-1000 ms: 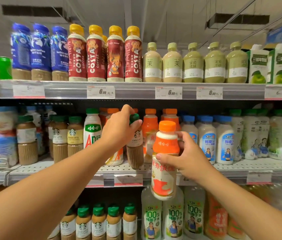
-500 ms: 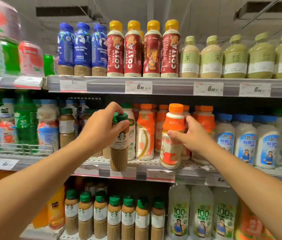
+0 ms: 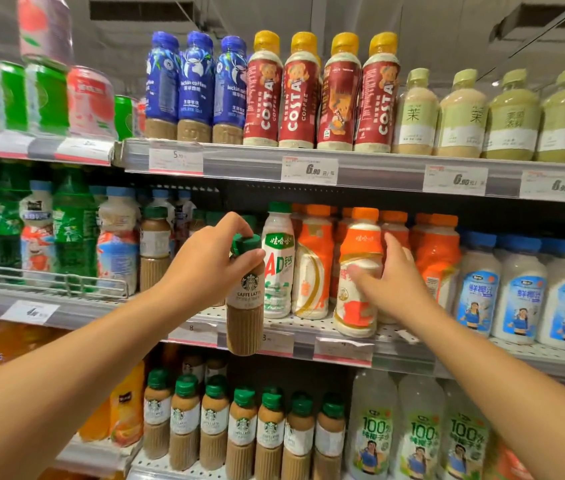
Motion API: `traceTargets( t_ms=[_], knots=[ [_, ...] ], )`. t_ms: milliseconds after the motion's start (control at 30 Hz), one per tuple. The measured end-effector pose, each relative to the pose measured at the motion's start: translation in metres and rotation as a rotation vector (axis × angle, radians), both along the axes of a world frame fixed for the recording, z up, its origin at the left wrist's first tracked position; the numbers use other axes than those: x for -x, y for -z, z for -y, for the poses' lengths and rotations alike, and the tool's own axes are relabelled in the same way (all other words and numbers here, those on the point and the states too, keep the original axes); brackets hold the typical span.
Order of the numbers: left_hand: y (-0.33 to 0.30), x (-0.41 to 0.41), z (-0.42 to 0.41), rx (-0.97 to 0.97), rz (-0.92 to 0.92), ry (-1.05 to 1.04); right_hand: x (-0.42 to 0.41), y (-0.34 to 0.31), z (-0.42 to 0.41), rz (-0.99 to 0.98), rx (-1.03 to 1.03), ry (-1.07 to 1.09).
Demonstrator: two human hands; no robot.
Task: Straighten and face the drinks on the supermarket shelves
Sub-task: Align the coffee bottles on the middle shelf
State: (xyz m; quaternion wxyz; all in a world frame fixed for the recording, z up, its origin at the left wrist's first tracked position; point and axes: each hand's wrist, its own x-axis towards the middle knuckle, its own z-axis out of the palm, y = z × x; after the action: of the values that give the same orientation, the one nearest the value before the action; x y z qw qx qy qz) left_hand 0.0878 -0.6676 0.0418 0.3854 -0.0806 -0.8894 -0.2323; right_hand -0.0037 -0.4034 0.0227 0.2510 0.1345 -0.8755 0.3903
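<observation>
My left hand [image 3: 210, 268] grips a Starbucks caffe latte bottle [image 3: 244, 317] by its green cap and neck. It hangs upright in front of the middle shelf's front edge [image 3: 343, 353], its base below the price strip. My right hand [image 3: 393, 282] is wrapped around an orange-capped white and orange milk drink bottle [image 3: 355, 306]. That bottle stands at the front of the middle shelf, leaning slightly left, among more orange bottles [image 3: 437, 258]. A green-capped AD bottle [image 3: 277, 265] stands between the two held bottles.
The top shelf holds blue luckin coffee bottles [image 3: 192, 84], red Costa bottles [image 3: 300, 95] and pale green tea bottles [image 3: 461, 116]. Blue-capped coconut drinks [image 3: 520, 292] stand at the right. A Starbucks row [image 3: 243, 431] fills the bottom shelf. The left bay has cans [image 3: 47, 98] and a wire rail [image 3: 76, 282].
My right hand carried the orange-capped bottle from in front of the shelf up and back onto the middle shelf. My left hand kept hold of the latte bottle at the shelf front.
</observation>
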Motion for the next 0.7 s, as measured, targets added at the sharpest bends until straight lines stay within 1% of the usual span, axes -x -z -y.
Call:
traceTargets(
  t_ms=[133,233,433,567,700],
  knots=[
    [0.000,0.002,-0.001,0.005,0.007,-0.001,-0.005,0.039,0.011,-0.019,0.087,0.111],
    [0.001,0.003,-0.004,0.012,0.018,0.003,0.002,0.050,0.015,-0.069,0.162,0.147],
    [0.001,0.000,-0.010,0.011,0.027,0.024,0.011,0.053,0.021,-0.064,0.148,0.207],
    [0.000,0.001,-0.012,0.024,0.015,0.020,0.011,0.070,0.023,-0.042,0.171,0.203],
    [0.000,0.001,-0.015,0.010,0.028,0.022,0.017,0.073,0.024,-0.067,0.163,0.254]
  ],
)
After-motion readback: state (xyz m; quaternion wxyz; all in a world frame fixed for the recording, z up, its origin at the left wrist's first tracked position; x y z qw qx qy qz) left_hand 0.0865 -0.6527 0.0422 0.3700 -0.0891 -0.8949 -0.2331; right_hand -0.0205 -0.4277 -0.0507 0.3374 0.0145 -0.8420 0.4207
